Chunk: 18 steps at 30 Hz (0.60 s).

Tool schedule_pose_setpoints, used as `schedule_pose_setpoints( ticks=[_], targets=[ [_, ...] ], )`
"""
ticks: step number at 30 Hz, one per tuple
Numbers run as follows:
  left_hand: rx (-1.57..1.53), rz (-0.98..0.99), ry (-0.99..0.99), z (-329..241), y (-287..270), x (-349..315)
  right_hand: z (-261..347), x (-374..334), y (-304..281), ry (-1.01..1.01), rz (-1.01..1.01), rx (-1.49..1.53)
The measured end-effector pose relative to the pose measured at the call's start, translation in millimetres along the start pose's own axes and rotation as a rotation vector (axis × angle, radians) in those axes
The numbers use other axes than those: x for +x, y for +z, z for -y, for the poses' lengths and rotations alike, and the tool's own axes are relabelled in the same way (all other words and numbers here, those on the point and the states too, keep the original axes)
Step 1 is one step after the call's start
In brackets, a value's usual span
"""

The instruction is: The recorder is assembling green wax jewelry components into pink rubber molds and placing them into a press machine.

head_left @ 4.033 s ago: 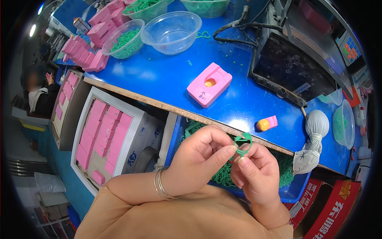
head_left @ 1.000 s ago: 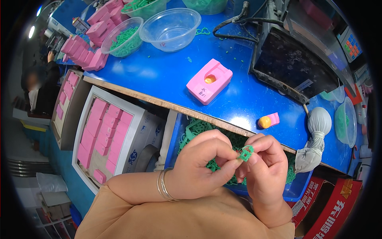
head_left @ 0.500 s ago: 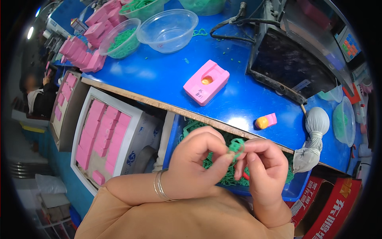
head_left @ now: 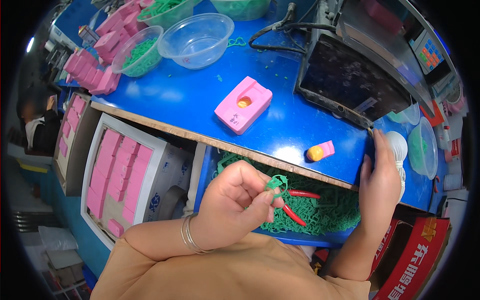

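My left hand (head_left: 240, 195) pinches a small green ring-like piece (head_left: 276, 186) between thumb and fingertips, above the open drawer. My right hand (head_left: 380, 175) is at the table's right edge, fingers stretched out, against a round white cloth pouch (head_left: 398, 146) tied at its neck. The hand covers part of the pouch. On the blue table lie a pink mold block (head_left: 250, 111) with an orange-lined hollow and a small pink plug (head_left: 327, 148) with a yellow-orange rounded end. A red-handled tool (head_left: 295, 215) rests on green scraps in the drawer; its working end is hidden.
Clear plastic bowls (head_left: 196, 41), some with green pieces, stand at the back beside stacked pink blocks (head_left: 82, 70). A dark screen (head_left: 350, 80) with cables stands back right. Boxes of pink blocks (head_left: 120, 167) sit left, a red carton (head_left: 410, 260) lower right. Another person (head_left: 42, 125) is far left.
My right hand has let go of the green piece and moved right to the white pouch. My left hand still pinches the piece. The red handles now show, and the view has shifted slightly.
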<state>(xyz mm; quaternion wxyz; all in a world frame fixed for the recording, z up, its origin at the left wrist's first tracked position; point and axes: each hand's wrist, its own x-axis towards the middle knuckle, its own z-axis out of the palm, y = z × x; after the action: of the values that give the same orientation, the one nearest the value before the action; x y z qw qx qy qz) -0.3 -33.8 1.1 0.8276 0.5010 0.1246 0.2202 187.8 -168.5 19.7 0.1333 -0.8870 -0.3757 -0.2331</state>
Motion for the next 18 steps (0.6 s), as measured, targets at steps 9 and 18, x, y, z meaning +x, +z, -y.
schedule_pose_setpoints(
  ticks=[9,18],
  targets=[
    [0.042,-0.037,-0.152,-5.9,2.6,4.1,-1.8,1.7,-3.5,-0.074,0.153,0.116],
    [0.013,-0.019,-0.334,-9.5,1.1,12.2,-8.8,11.2,-14.5,-0.154,0.231,0.041]
  ],
)
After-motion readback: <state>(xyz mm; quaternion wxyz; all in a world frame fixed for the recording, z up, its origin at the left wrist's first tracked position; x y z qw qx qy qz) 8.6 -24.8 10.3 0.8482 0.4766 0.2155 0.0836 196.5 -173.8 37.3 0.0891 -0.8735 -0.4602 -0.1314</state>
